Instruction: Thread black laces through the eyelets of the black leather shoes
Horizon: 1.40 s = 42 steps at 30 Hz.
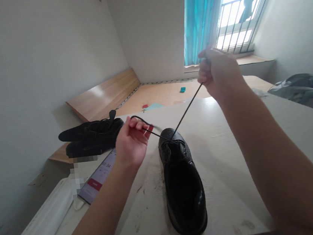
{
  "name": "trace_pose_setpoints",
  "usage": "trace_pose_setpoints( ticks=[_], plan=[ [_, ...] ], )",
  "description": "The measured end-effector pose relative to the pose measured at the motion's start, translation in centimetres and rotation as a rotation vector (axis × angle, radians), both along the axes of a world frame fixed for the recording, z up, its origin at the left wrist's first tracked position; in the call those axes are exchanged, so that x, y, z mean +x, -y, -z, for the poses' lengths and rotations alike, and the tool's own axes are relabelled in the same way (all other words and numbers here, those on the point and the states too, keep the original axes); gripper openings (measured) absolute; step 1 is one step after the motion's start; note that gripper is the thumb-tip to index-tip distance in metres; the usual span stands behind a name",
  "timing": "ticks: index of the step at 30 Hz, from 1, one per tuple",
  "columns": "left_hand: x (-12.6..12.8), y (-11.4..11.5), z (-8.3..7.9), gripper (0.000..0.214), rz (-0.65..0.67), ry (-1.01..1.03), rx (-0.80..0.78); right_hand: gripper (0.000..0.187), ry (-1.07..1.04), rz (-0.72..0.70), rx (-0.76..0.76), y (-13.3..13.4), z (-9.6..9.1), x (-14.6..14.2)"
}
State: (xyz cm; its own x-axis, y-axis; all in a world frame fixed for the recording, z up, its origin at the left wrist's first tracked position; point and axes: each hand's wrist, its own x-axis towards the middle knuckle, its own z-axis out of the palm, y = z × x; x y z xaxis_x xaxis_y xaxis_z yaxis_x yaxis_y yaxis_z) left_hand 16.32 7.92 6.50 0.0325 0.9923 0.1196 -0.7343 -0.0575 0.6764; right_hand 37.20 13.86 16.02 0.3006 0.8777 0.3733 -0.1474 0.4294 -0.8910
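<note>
A black leather shoe (183,182) stands on the white table (228,154), toe pointing away from me. A black lace (185,110) runs from its front eyelets in two strands. My left hand (131,143) is closed on the left end of the lace, just left of the toe. Raised above and right of the shoe, my right hand (218,73) is closed on the other end and holds that strand taut. A second black shoe (92,137) lies on its side at the table's left edge, behind my left hand.
A phone (98,179) with a lit screen lies left of the shoe, beside a white oblong object (41,225). A bare wooden bed frame (143,96) stands behind the table. Grey clothing (303,89) lies at the right. A window with blue curtains (204,14) is beyond.
</note>
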Motion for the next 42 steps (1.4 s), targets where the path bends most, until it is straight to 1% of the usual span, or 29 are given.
trace_pose_setpoints(
  ticks=[2, 3, 4, 5, 6, 8, 9, 10, 12, 14, 15, 17, 20, 22, 25, 27, 29, 31, 32, 34, 37, 39, 42],
  plan=[
    [-1.3, -0.6, -0.7, 0.035, 0.004, 0.090, -0.026, 0.026, 0.171, 0.047, 0.069, 0.6, 0.2, 0.0],
    [-2.0, -0.9, -1.0, 0.034, -0.010, 0.113, -0.024, 0.025, 0.277, 0.034, 0.062, 1.0, 0.6, -0.2],
    [-2.7, -1.2, -1.3, 0.033, -0.042, 0.126, -0.019, 0.025, 0.388, -0.009, 0.022, 1.5, 1.2, -0.5],
    [-3.4, -1.5, -1.6, 0.032, -0.082, 0.125, -0.013, 0.025, 0.502, -0.089, -0.044, 2.0, 2.0, -0.7],
    [-4.1, -1.7, -1.8, 0.031, -0.129, 0.112, 0.001, 0.026, 0.609, -0.200, -0.122, 2.6, 2.9, -0.9],
    [-5.2, -2.0, -2.2, 0.029, -0.192, 0.049, 0.020, 0.021, 0.795, -0.505, -0.256, 3.9, 4.8, -0.8],
    [-5.6, -2.0, -2.4, 0.029, -0.209, 0.013, 0.020, 0.017, 0.849, -0.638, -0.297, 4.6, 5.8, -0.4],
    [-5.9, -2.0, -2.5, 0.029, -0.213, -0.011, 0.017, 0.014, 0.877, -0.726, -0.326, 5.1, 6.6, 0.1],
    [-6.0, -1.9, -2.6, 0.028, -0.213, -0.073, 0.011, 0.015, 0.873, -0.827, -0.362, 6.1, 7.8, 1.4],
    [-5.5, -1.7, -2.5, 0.022, -0.185, -0.182, 0.025, 0.021, 0.854, -0.878, -0.390, 6.6, 8.4, 2.5],
    [-5.1, -1.6, -2.4, 0.020, -0.162, -0.262, 0.041, 0.024, 0.855, -0.893, -0.403, 6.8, 8.6, 2.9],
    [-4.1, -1.5, -2.0, 0.018, -0.088, -0.484, 0.077, 0.025, 0.868, -0.897, -0.422, 7.0, 8.8, 3.1],
    [-2.9, -0.9, -1.5, 0.021, 0.092, -0.938, 0.091, 0.021, 0.844, -0.860, -0.411, 7.1, 9.0, 2.7],
    [-2.7, -0.4, -1.4, 0.024, 0.218, -1.205, 0.110, 0.018, 0.804, -0.837, -0.399, 7.3, 9.1, 2.3],
    [-3.1, 0.4, -1.8, 0.028, 0.351, -1.447, 0.155, 0.017, 0.788, -0.782, -0.377, 7.7, 9.0, 1.8],
    [-3.3, 0.7, -2.1, 0.029, 0.480, -1.534, 0.164, 0.016, 0.834, -0.737, -0.353, 8.0, 8.8, 1.6],
    [-3.2, 0.8, -2.2, 0.029, 0.606, -1.572, 0.173, 0.012, 0.895, -0.719, -0.320, 8.3, 8.8, 1.5],
    [-2.9, 0.9, -2.2, 0.030, 0.668, -1.585, 0.183, 0.007, 0.941, -0.716, -0.278, 8.6, 8.8, 1.4],
    [-2.7, 0.9, -2.1, 0.030, 0.672, -1.592, 0.191, 0.006, 0.954, -0.715, -0.253, 8.6, 8.9, 1.5],
    [-2.3, 1.0, -2.1, 0.031, 0.657, -1.610, 0.218, 0.011, 0.973, -0.720, -0.220, 8.7, 9.1, 1.5],
    [-2.1, 1.2, -2.2, 0.032, 0.616, -1.649, 0.290, 0.017, 0.999, -0.750, -0.211, 8.6, 9.3, 1.5],
    [-2.1, 1.5, -2.4, 0.032, 0.589, -1.689, 0.321, 0.019, 1.021, -0.739, -0.197, 8.6, 9.3, 1.4],
    [-2.2, 1.7, -2.5, 0.033, 0.584, -1.747, 0.288, 0.019, 1.059, -0.686, -0.168, 8.8, 9.2, 1.2]
  ],
)
